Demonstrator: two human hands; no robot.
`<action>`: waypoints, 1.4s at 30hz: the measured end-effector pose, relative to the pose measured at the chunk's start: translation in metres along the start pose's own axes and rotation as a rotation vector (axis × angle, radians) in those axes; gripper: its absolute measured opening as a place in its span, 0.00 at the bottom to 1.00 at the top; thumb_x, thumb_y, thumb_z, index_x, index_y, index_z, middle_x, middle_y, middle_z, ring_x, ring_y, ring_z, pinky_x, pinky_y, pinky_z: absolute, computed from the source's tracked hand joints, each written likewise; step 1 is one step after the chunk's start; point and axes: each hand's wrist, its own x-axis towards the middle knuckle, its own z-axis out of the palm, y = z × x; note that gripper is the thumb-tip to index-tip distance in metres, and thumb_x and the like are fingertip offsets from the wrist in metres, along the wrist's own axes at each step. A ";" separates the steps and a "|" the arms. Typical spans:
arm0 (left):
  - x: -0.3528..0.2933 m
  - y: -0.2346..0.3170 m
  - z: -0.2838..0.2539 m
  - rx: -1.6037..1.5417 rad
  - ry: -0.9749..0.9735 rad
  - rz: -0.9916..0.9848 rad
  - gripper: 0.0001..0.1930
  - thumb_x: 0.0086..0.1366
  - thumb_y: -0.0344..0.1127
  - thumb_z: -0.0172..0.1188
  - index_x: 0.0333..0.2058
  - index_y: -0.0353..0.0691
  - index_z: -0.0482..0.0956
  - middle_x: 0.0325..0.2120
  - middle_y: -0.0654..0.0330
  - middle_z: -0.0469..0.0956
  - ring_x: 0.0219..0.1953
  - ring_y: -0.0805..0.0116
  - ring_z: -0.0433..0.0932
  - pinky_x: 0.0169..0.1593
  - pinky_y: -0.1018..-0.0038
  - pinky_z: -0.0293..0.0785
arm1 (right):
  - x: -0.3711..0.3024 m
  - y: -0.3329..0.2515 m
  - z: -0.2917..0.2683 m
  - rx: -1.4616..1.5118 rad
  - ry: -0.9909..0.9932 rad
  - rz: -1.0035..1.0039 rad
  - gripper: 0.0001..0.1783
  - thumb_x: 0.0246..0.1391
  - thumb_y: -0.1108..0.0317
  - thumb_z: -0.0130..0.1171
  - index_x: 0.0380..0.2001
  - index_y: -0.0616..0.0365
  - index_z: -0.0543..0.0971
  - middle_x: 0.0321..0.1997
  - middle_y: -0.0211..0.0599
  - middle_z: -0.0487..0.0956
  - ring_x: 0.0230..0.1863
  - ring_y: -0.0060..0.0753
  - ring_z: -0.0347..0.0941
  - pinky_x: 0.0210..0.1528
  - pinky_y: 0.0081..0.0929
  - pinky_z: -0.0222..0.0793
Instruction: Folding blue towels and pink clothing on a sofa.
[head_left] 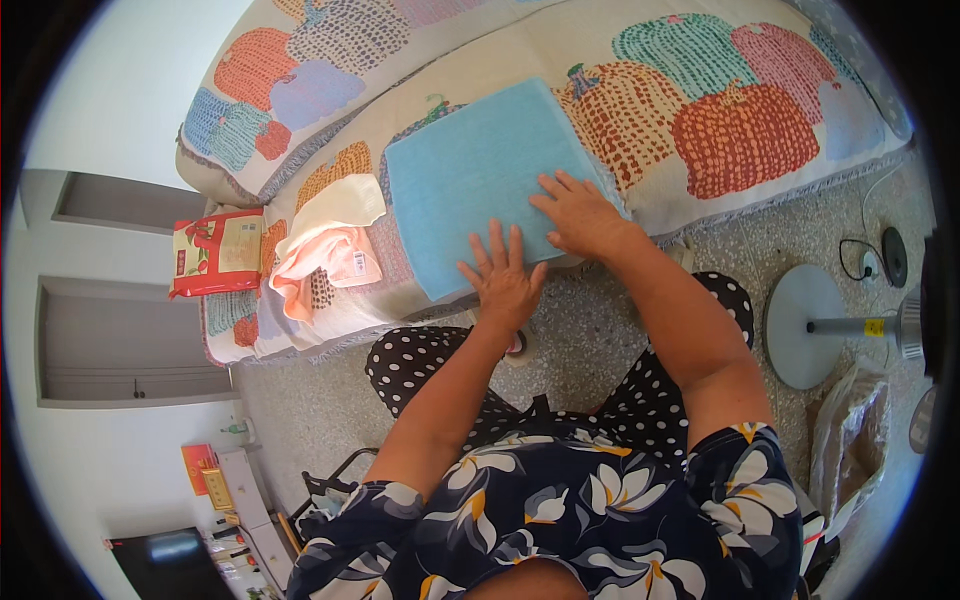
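A light blue towel [480, 170] lies spread flat, roughly square, on the patterned sofa cover [630, 185]. My left hand [505, 285] rests on its near edge with the fingers spread. Farther right, my right hand [580, 215] lies flat on the towel near its right side, fingers stretched out. Nothing is held in either hand. To the left of the blue towel sit a crumpled peach-pink towel [325, 270] and a cream towel [335, 212], partly overlapping.
A red and beige package [218, 252] stands at the sofa's left end. On the floor at right are a round grey stand base [803, 325], a cable and a clear plastic bag [850, 440]. A cabinet [250, 490] is at lower left.
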 end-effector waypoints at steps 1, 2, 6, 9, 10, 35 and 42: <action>0.003 0.006 -0.006 0.005 -0.006 0.011 0.41 0.57 0.54 0.52 0.63 0.45 0.45 0.65 0.55 0.33 0.66 0.46 0.29 0.59 0.38 0.26 | -0.001 0.001 -0.002 0.003 -0.004 0.003 0.30 0.50 0.62 0.56 0.57 0.50 0.62 0.66 0.40 0.51 0.68 0.45 0.42 0.64 0.47 0.45; 0.006 0.012 -0.011 0.020 -0.043 0.056 0.43 0.54 0.53 0.55 0.63 0.45 0.45 0.65 0.55 0.34 0.66 0.46 0.29 0.58 0.38 0.27 | -0.001 0.003 0.000 0.011 0.000 0.014 0.30 0.50 0.62 0.56 0.57 0.50 0.62 0.66 0.40 0.51 0.68 0.45 0.42 0.64 0.47 0.45; 0.024 -0.001 -0.010 0.069 -0.031 0.108 0.49 0.48 0.51 0.63 0.63 0.46 0.43 0.65 0.58 0.35 0.66 0.48 0.30 0.58 0.36 0.28 | 0.001 0.004 0.002 0.032 0.032 -0.018 0.29 0.49 0.63 0.57 0.55 0.51 0.63 0.65 0.41 0.53 0.67 0.45 0.44 0.64 0.46 0.46; 0.031 -0.013 -0.018 0.079 -0.111 0.101 0.52 0.45 0.51 0.65 0.63 0.45 0.42 0.65 0.59 0.35 0.66 0.49 0.30 0.58 0.36 0.28 | 0.002 0.006 0.004 0.032 0.007 -0.023 0.28 0.50 0.63 0.56 0.55 0.51 0.63 0.66 0.40 0.52 0.68 0.44 0.43 0.64 0.46 0.45; 0.031 -0.015 -0.022 0.082 -0.116 0.109 0.52 0.45 0.51 0.65 0.63 0.45 0.42 0.65 0.59 0.35 0.66 0.49 0.30 0.58 0.36 0.28 | 0.002 0.008 0.005 0.024 0.001 -0.037 0.28 0.50 0.63 0.56 0.55 0.52 0.64 0.66 0.40 0.52 0.68 0.44 0.43 0.64 0.45 0.45; 0.004 -0.049 -0.020 0.057 0.033 -0.309 0.44 0.55 0.59 0.53 0.62 0.39 0.47 0.64 0.51 0.37 0.66 0.48 0.34 0.58 0.37 0.34 | 0.000 0.014 0.007 0.041 -0.006 -0.040 0.28 0.50 0.64 0.55 0.56 0.52 0.63 0.66 0.39 0.51 0.68 0.42 0.43 0.65 0.43 0.44; 0.048 -0.025 -0.004 -0.013 0.074 -0.009 0.34 0.63 0.57 0.40 0.62 0.43 0.49 0.65 0.58 0.41 0.66 0.52 0.36 0.59 0.39 0.29 | 0.001 0.012 0.006 0.056 0.057 -0.064 0.30 0.47 0.65 0.58 0.55 0.54 0.64 0.65 0.41 0.53 0.67 0.43 0.45 0.65 0.40 0.46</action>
